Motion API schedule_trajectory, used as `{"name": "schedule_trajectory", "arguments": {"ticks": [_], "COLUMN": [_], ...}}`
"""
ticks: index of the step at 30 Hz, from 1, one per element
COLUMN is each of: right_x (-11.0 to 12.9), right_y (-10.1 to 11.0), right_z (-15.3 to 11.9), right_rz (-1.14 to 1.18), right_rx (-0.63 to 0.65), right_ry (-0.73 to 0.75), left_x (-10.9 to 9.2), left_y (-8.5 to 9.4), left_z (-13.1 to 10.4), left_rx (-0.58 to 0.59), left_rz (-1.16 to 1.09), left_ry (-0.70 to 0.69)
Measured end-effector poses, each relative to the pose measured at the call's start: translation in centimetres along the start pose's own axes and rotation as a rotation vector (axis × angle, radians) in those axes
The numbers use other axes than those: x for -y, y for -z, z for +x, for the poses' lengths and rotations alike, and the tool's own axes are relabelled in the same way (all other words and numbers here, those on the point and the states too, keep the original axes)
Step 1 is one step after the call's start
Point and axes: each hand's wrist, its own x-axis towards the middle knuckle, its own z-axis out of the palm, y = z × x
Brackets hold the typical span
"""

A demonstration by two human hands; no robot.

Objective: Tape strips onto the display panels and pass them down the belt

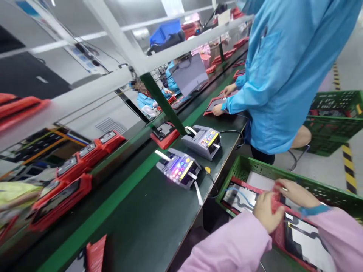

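Two hands in the head view, both over the green crate [272,170]. Left hand [268,212] and right hand [297,193] have fingers curled and appear to pinch the red wrapping [275,202] between them; exact fingertip contact blurred. Black-and-white panel [304,241] lies in the crate just below the right hand. Grey dispenser [181,168] stands on the desk [124,226], well left of the left hand. Step in hand, as judged: gathering or adjusting the wrapping. Next move would call for a paired, gentle pull, without pressing on the panel beneath.
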Motion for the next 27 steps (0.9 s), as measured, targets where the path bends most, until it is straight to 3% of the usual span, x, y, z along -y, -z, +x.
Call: {"name": "schedule_trajectory", "arguments": {"ticks": [1, 3, 5, 7, 9, 11, 14, 17, 20, 22, 25, 27], "right_x": [2.1, 6.6, 10.9, 14.7, 17.7, 20.3, 23.9, 27.8, 31.9, 34.0, 35.4, 35.3], "right_y": [1.1, 2.5, 2.5, 1.0, -1.3, -3.9, -7.3, -10.2, -13.9, -17.0, -21.6, -23.9], "right_z": [-2.3, -7.1, -11.0, -13.2, -13.6, -12.9, -11.2, -10.1, -9.0, -8.1, -6.8, -6.3], "right_rz": [0.102, 0.360, 0.656, 0.892, 0.983, 0.930, 0.669, 0.350, 0.214, 0.153, 0.000, -0.100], "right_rx": [0.012, 0.006, -0.021, -0.019, 0.040, 0.116, 0.208, 0.278, 0.366, 0.364, 0.273, 0.196], "right_ry": [-0.012, -0.025, -0.007, 0.011, -0.004, -0.029, 0.040, 0.219, 0.421, 0.540, 0.628, 0.644], "left_x": [-0.7, -2.1, -3.2, -3.6, -3.4, -2.3, 0.9, 5.4, 9.7, 11.7, 13.7, 14.9], "left_y": [1.0, 3.1, 5.6, 8.3, 11.2, 13.9, 17.7, 21.0, 24.3, 27.0, 32.7, 37.1], "left_z": [-1.5, -4.7, -8.2, -11.7, -15.3, -18.6, -23.0, -26.2, -27.4, -26.5, -22.8, -19.5], "left_rx": [0.067, 0.349, 0.601, 0.606, 0.365, -0.018, -0.638, -1.018, -1.186, -1.217, -1.180, -1.175], "left_rz": [-0.026, -0.072, -0.133, -0.226, -0.323, -0.372, -0.331, -0.297, -0.403, -0.487, -0.520, -0.505], "left_ry": [-0.009, -0.064, -0.157, -0.256, -0.323, -0.329, -0.189, 0.022, 0.218, 0.349, 0.497, 0.516]}}
